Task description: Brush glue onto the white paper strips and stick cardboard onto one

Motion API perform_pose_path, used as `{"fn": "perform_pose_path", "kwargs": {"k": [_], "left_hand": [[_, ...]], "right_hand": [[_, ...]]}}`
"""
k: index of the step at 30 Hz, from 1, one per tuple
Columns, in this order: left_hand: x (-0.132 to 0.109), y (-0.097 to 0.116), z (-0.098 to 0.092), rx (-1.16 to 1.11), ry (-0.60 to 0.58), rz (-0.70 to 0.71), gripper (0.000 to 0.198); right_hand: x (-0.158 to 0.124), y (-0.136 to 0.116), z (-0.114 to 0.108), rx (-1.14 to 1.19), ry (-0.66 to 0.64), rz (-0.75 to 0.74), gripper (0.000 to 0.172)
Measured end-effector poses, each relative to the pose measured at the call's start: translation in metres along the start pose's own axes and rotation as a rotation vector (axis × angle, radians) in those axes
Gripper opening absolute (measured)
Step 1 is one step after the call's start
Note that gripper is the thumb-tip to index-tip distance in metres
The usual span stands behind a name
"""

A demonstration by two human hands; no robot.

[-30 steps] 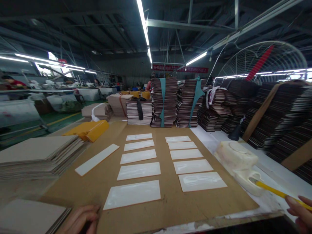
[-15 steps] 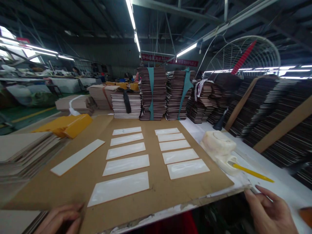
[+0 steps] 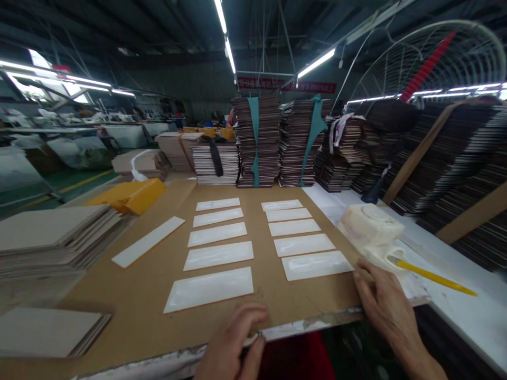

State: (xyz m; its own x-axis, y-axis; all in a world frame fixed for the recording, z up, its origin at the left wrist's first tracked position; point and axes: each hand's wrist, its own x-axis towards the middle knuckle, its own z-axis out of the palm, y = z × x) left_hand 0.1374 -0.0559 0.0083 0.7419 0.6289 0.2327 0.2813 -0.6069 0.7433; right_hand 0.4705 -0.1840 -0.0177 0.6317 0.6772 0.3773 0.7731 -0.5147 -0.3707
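Note:
White, glossy strips lie in two columns on the brown board [image 3: 263, 295]. My right hand [image 3: 386, 303] is at the board's right side, with thumb and forefinger apart at the corner of the nearest right-hand strip [image 3: 317, 265]. Whether the fingertips touch that strip I cannot tell. At the front edge, below the nearest left-hand strip [image 3: 212, 288], is my left hand [image 3: 233, 340], its fingers bent and its thumb apart from them. I see nothing held in it. One more strip [image 3: 148, 241] lies slanted on the left.
A whitish container [image 3: 370, 224] with a yellow-handled tool [image 3: 435, 277] stands at right. Grey-beige boards [image 3: 47, 227] are piled at left, with a smaller stack [image 3: 51, 330] in front. Tall tied stacks [image 3: 259, 142] line the back; a caged fan [image 3: 431, 63] is at upper right.
My left hand has moved right from the small stack to the middle of the front edge. My right hand has moved left and inward to the nearest right-hand strip. The view has shifted.

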Motion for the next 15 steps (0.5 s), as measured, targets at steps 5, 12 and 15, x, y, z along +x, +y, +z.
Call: {"fn": "perform_pose_path", "kwargs": {"k": [5,12,15], "left_hand": [[0.050,0.035,0.047,0.183,-0.352,-0.059,0.059],[0.074,0.033,0.067,0.371,-0.323,-0.288,0.068],[0.076,0.032,0.069,0.390,-0.297,-0.277,0.062]], "right_hand": [[0.006,0.002,0.007,-0.088,-0.054,-0.032,0.047],[0.001,0.012,0.020,-0.069,0.020,-0.143,0.042],[-0.001,0.011,0.022,-0.043,0.031,-0.161,0.040]]}}
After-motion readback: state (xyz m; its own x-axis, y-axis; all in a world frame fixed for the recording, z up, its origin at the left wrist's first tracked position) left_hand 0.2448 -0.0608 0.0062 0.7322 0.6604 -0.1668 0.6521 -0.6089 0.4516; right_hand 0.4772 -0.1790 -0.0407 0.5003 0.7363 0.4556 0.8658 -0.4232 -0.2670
